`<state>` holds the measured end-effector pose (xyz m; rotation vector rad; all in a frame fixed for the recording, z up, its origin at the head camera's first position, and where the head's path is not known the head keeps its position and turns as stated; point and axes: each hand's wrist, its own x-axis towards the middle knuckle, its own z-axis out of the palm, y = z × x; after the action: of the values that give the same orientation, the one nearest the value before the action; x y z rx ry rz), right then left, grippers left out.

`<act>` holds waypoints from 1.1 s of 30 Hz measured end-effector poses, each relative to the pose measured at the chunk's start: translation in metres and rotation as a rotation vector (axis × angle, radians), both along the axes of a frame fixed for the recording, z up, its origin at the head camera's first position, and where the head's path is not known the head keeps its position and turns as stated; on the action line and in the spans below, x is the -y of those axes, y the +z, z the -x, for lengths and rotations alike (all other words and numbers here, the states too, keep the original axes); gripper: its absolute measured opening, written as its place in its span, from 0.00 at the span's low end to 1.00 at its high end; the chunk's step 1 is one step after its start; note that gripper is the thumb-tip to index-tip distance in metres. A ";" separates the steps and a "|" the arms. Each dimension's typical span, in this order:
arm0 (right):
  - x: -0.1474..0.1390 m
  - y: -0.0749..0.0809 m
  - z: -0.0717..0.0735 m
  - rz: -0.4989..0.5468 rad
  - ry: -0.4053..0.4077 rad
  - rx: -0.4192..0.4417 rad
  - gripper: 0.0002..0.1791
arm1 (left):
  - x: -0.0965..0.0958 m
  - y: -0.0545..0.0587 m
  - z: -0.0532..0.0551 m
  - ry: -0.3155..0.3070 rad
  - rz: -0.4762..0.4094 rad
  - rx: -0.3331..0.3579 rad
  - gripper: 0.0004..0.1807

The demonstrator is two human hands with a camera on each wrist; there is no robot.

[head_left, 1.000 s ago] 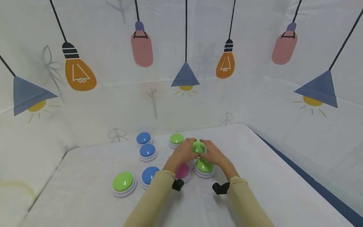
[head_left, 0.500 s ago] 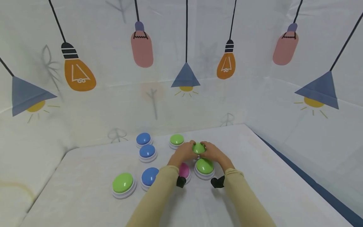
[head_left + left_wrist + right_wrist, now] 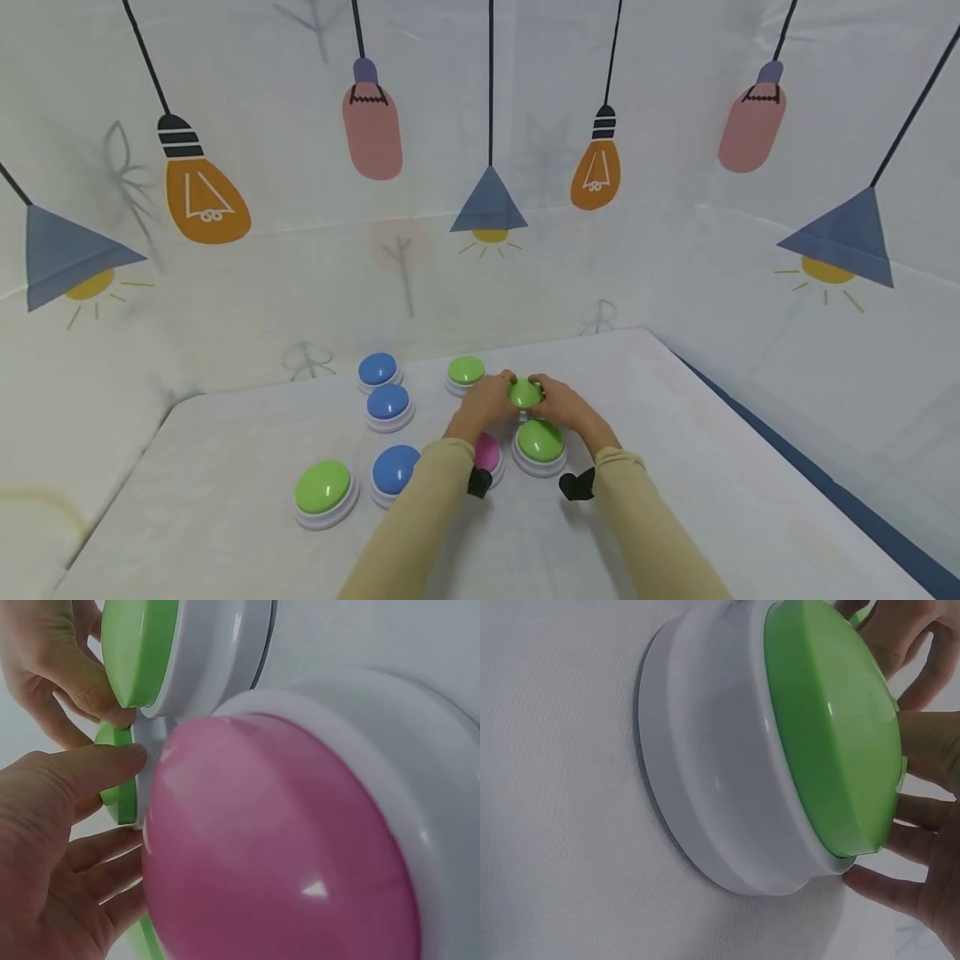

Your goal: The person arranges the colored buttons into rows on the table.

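As a person's left hand (image 3: 489,402) and right hand (image 3: 564,406) flank a green-domed push button (image 3: 525,393), their half-bent fingers hold its opposite sides just beyond a nearer green button (image 3: 540,442) on the white table (image 3: 645,400); a pink button (image 3: 487,451) sits beside the left wrist.

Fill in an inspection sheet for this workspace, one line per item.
Surface: white tabletop, with buttons standing on it.
Job's things: a central green button between the hands; a nearer green button and a pink button close by. Whether the central one is lifted, cannot tell.
Clutter: three blue buttons to the left, a left front green button and a back green button.
Hands: left hand and right hand grip the central green button from opposite sides.
Cables: nothing seen, apart from cords pictured on the wall.
Surroundings: pale wall with pictures of hanging lamps.
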<state>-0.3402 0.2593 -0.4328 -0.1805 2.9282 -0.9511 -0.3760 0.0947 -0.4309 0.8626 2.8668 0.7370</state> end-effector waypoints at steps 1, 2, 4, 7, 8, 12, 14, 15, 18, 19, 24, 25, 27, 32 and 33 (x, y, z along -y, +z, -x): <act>-0.001 0.000 0.000 -0.005 0.003 -0.007 0.35 | -0.001 0.000 0.000 0.000 0.000 -0.001 0.28; -0.001 0.000 -0.001 -0.010 0.007 -0.014 0.35 | -0.001 0.000 0.000 0.000 0.004 -0.004 0.28; -0.004 0.000 -0.002 -0.009 0.010 -0.026 0.35 | -0.003 0.000 0.000 -0.002 0.013 -0.017 0.28; -0.008 0.002 -0.005 -0.014 0.023 -0.063 0.34 | -0.005 0.001 -0.001 -0.009 0.018 -0.054 0.27; -0.011 0.003 -0.006 -0.008 0.025 -0.072 0.34 | -0.006 0.001 -0.001 -0.014 0.017 -0.070 0.27; -0.021 0.008 -0.012 -0.004 0.040 -0.105 0.33 | -0.013 0.004 -0.002 -0.027 0.018 -0.130 0.27; -0.027 0.012 -0.015 0.003 0.040 -0.107 0.33 | -0.017 0.006 -0.002 -0.029 0.023 -0.149 0.27; -0.030 0.013 -0.017 0.001 0.042 -0.106 0.33 | -0.019 0.007 -0.003 -0.027 0.026 -0.154 0.27; -0.042 0.019 -0.023 -0.003 0.045 -0.094 0.34 | -0.027 0.013 -0.008 -0.021 0.028 -0.154 0.27; -0.045 0.021 -0.025 -0.001 0.045 -0.087 0.34 | -0.030 0.015 -0.010 -0.021 0.026 -0.153 0.27; -0.064 0.033 -0.037 -0.040 0.074 -0.084 0.34 | -0.045 0.025 -0.025 -0.030 0.025 -0.141 0.26; -0.067 0.035 -0.039 -0.048 0.083 -0.085 0.34 | -0.048 0.026 -0.027 -0.031 0.033 -0.140 0.26; -0.073 0.038 -0.044 -0.053 0.099 -0.076 0.34 | -0.055 0.027 -0.033 -0.032 0.047 -0.134 0.26; -0.088 0.042 -0.059 -0.028 0.119 -0.007 0.34 | -0.071 0.023 -0.048 -0.035 0.071 -0.110 0.26; -0.091 0.042 -0.062 -0.025 0.119 0.009 0.34 | -0.074 0.021 -0.051 -0.035 0.073 -0.106 0.26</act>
<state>-0.2786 0.3501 -0.3909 -0.3447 2.8821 -0.8957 -0.3250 0.1683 -0.4095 0.9678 2.9412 0.5965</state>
